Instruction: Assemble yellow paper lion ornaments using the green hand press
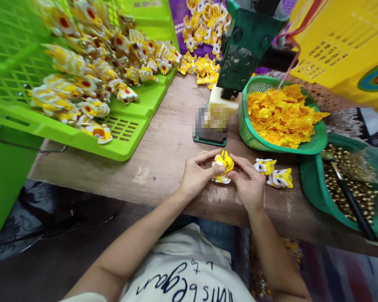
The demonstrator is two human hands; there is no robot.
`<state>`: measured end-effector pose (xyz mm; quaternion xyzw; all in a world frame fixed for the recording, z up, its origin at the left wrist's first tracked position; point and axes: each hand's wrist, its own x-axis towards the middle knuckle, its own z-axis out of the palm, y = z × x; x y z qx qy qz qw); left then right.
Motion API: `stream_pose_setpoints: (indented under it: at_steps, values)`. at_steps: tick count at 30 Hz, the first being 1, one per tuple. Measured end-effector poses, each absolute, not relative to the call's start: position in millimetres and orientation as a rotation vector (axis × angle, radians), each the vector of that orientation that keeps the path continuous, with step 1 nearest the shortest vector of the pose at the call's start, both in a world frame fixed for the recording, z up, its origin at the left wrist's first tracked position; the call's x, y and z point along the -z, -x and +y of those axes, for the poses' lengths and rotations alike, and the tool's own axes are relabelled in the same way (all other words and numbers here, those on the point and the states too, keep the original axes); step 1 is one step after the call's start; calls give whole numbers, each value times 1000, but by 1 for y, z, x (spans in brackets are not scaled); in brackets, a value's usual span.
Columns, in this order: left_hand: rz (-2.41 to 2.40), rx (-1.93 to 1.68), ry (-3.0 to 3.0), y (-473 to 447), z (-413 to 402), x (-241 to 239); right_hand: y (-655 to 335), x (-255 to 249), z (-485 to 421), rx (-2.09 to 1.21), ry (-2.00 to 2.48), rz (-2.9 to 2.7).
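- Left hand (pixel 197 174) and right hand (pixel 247 184), both pinching one yellow toy figure (pixel 223 164) just above the wooden table (pixel 164 155).
- Risk, by the look of it: a slipped part (small, glossy).
- Alongside: two finished figures (pixel 274 173), green basket (pixel 252 140) of yellow parts, green press (pixel 248 42).

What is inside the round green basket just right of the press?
The green basket holds a heap of flat yellow plastic pieces; whatever lies beneath the heap is covered.
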<state>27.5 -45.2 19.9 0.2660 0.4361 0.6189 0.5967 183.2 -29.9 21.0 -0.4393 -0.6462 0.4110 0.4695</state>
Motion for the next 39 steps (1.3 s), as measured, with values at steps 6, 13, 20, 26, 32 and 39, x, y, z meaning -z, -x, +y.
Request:
stream_pose_setpoints:
  at_steps: [6, 13, 20, 26, 32, 39]
  values:
    - [1009, -1428, -623, -27, -45, -19, -183, -22, -30, -994, 1096, -1597]
    - [1049, -1430, -723, -28, -46, -17, -181, -13, -30, -1010, 996, -1499]
    - [1088, -1433, -775, -30, -49, -24, -177, -13, -33, -936, 1003, -1491]
    - [1082, -1415, -713, -32, -48, -18, -179, -8, -30, -956, 967, -1532]
    - [877, -1526, -394, -41, -38, -15, -174, -16, -32, -1002, 965, -1633]
    - [828, -1579, -296, -33, -19, -18, -146, -19, -31, -650, 1039, -1664]
